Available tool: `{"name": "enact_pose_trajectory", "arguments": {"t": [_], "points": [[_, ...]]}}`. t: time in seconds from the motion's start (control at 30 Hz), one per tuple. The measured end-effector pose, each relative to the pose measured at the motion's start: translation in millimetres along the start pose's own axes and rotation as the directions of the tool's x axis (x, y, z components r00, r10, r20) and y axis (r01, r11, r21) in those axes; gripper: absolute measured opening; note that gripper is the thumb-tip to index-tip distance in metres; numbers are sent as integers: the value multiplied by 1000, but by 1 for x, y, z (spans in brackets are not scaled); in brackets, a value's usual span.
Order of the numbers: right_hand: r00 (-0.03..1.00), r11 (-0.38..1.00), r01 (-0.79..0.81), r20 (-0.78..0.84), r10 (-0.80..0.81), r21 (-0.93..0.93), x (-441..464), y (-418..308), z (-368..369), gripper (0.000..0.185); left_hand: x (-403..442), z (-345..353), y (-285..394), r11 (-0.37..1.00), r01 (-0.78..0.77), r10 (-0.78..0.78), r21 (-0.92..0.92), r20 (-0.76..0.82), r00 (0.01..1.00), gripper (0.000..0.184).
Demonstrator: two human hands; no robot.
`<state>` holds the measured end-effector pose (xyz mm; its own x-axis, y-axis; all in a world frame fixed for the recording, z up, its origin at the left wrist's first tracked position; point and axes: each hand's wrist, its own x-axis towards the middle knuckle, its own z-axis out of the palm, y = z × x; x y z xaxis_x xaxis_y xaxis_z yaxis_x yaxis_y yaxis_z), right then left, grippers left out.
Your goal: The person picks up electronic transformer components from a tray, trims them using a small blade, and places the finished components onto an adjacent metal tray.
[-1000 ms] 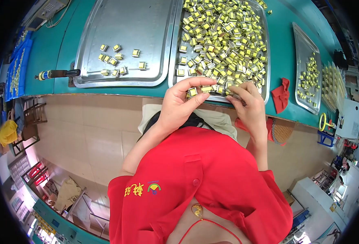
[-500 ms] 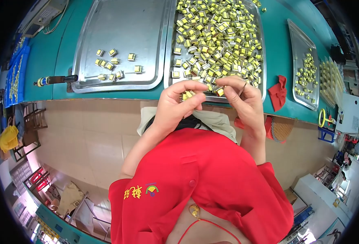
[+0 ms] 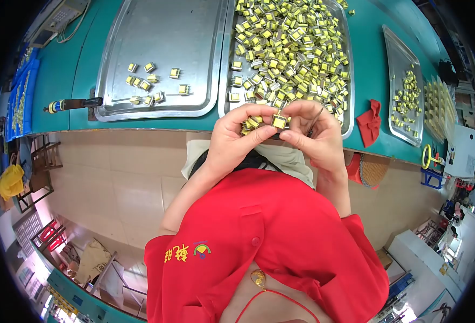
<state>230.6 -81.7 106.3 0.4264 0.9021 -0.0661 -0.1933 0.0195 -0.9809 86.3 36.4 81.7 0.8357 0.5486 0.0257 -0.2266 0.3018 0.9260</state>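
Observation:
My left hand (image 3: 240, 134) is closed round a few small yellow-taped transformers (image 3: 252, 123), partly hidden by its fingers. Between the fingertips of both hands sits one transformer (image 3: 280, 121), its yellow face turned up and its pins toward the tray. My right hand (image 3: 318, 134) pinches that piece from the right with thumb and fingers. A thin dark line shows by the right fingers; I cannot make out what it is. Both hands are over the near edge of a metal tray (image 3: 348, 121) heaped with many loose transformers (image 3: 296, 54).
On the left, a second metal tray (image 3: 162, 37) holds several transformers. A pen-like tool with a black end (image 3: 73, 105) lies beside it. To the right are a red cloth (image 3: 368, 124), a smaller tray (image 3: 396, 59) of transformers and a yellow ring (image 3: 426, 156). A blue bin (image 3: 25, 102) stands far left.
My hands have come closer together. The transformer in my right hand has moved left and turned its yellow face up, and now lies at the left fingertips too.

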Motion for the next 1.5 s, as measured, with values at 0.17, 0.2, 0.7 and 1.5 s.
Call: {"name": "enact_pose_trajectory", "arguments": {"t": [0.17,0.2,0.7,1.5], "points": [[999,999,43,-29,-43,-15,-2,4,1,31,-1,3,0,997,46,-48,-66,-18,999,27],[998,999,50,-40,-50,-12,-2,4,2,30,-1,3,0,997,41,-42,-67,-16,999,27],[992,993,102,-70,-106,-57,-2,4,5,26,-3,6,1,988,78,-88,-130,-70,994,27],[967,937,235,-36,-252,-259,1,7,7,25,-3,4,6,912,294,-288,-285,65,955,29]]}}
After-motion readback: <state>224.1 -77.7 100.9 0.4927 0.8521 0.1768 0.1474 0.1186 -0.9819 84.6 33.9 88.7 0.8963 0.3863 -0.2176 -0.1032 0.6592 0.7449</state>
